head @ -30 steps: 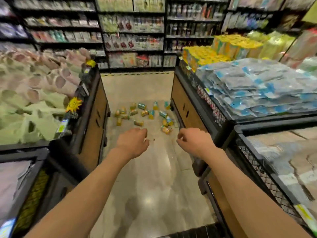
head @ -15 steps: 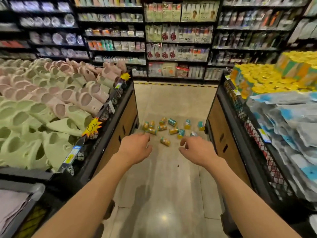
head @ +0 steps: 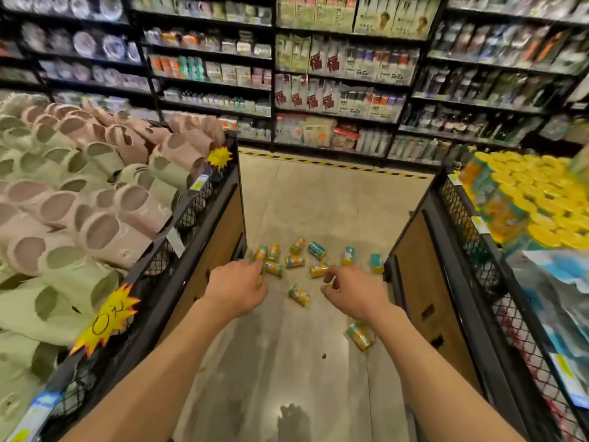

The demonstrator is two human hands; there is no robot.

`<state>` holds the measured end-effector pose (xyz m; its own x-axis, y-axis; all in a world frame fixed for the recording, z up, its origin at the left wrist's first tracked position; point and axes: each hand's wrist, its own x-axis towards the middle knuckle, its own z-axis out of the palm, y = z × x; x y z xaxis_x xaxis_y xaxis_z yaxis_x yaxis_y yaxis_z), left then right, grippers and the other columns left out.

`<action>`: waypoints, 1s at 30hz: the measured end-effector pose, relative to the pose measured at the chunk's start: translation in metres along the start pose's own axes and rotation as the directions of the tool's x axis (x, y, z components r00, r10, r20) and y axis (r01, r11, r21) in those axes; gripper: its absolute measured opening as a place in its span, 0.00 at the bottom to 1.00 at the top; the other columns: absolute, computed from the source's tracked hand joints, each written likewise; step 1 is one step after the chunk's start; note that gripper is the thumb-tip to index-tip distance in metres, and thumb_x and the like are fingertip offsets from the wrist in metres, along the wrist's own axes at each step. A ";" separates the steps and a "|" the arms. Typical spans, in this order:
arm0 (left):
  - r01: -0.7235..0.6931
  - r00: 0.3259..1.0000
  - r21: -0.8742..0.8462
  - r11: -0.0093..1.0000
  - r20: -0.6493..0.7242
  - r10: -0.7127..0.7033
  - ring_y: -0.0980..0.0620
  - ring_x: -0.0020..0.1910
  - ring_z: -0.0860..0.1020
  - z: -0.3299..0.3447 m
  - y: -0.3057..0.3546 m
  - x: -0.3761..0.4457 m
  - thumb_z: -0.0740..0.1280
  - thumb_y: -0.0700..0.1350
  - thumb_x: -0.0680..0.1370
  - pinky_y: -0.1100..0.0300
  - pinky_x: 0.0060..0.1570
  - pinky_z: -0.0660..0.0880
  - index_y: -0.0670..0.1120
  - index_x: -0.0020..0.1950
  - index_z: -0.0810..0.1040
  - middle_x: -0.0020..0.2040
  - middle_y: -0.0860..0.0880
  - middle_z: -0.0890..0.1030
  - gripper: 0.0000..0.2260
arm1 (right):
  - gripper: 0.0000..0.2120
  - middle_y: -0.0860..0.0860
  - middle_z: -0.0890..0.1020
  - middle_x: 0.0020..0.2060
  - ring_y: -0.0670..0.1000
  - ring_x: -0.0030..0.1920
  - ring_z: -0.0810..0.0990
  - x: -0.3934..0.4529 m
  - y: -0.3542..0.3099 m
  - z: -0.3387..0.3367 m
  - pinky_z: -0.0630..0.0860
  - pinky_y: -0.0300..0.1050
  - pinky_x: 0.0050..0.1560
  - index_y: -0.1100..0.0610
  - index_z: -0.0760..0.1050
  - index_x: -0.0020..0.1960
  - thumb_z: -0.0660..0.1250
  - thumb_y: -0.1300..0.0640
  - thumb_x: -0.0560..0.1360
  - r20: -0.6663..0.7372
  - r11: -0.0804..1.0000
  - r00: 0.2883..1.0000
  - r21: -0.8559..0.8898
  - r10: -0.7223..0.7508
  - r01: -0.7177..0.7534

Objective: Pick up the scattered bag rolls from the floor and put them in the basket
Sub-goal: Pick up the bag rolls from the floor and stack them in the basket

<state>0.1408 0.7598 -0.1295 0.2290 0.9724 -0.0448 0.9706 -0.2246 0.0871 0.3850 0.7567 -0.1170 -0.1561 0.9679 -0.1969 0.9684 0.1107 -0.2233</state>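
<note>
Down the aisle we've closed in: our left hand (head: 237, 290) and right hand (head: 353, 295), fingers loosely curled and gripping nothing, now hover near the bag rolls (head: 298, 261) scattered on the floor (head: 280, 362); no basket in sight.

Red 福 characters stand on the packs (head: 318, 63) on the far shelf and on those (head: 296, 98) a row below. A yellow starburst tag (head: 106, 317) on the left bin bears a handwritten "10"; the rest is blurred.
</note>
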 end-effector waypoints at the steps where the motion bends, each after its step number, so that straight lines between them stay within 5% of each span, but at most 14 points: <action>1: -0.003 1.000 0.003 1.000 0.005 0.003 0.46 0.53 0.80 0.000 -0.006 0.020 0.59 0.57 0.79 0.52 0.45 0.78 0.50 0.62 0.73 0.54 0.49 0.80 0.16 | 0.14 0.48 0.82 0.55 0.53 0.57 0.80 0.019 0.001 -0.003 0.70 0.46 0.43 0.47 0.76 0.59 0.63 0.42 0.78 0.002 1.000 1.000 0.007 0.013 -0.013; 16: 0.026 0.996 0.029 0.999 0.079 -0.028 0.45 0.48 0.80 0.017 -0.052 0.280 0.60 0.54 0.78 0.55 0.36 0.70 0.49 0.55 0.73 0.49 0.48 0.79 0.11 | 0.14 0.48 0.83 0.55 0.54 0.58 0.81 0.288 0.041 -0.025 0.76 0.48 0.51 0.47 0.77 0.60 0.63 0.44 0.77 0.104 1.000 0.995 0.024 -0.011 0.008; 24: 0.198 0.971 -0.110 0.974 0.157 -0.180 0.45 0.50 0.80 0.049 -0.067 0.411 0.60 0.56 0.79 0.52 0.44 0.77 0.50 0.58 0.74 0.51 0.49 0.79 0.14 | 0.22 0.48 0.81 0.58 0.54 0.59 0.80 0.418 0.091 -0.013 0.77 0.50 0.53 0.46 0.74 0.66 0.65 0.38 0.75 0.198 0.998 0.980 0.063 0.004 -0.017; 30: 0.267 0.960 -0.216 0.939 0.148 -0.239 0.45 0.51 0.79 0.113 -0.102 0.489 0.62 0.57 0.78 0.50 0.46 0.78 0.50 0.61 0.75 0.52 0.49 0.79 0.16 | 0.25 0.47 0.81 0.59 0.53 0.61 0.79 0.496 0.118 0.052 0.75 0.49 0.54 0.45 0.75 0.66 0.69 0.37 0.72 0.269 0.965 0.955 0.193 0.123 -0.178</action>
<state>0.1618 1.2513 -0.2731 -0.0007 0.9774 -0.2115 0.9564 0.0624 0.2852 0.4121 1.2386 -0.2907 -0.0826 0.8775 -0.4724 0.9247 -0.1093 -0.3647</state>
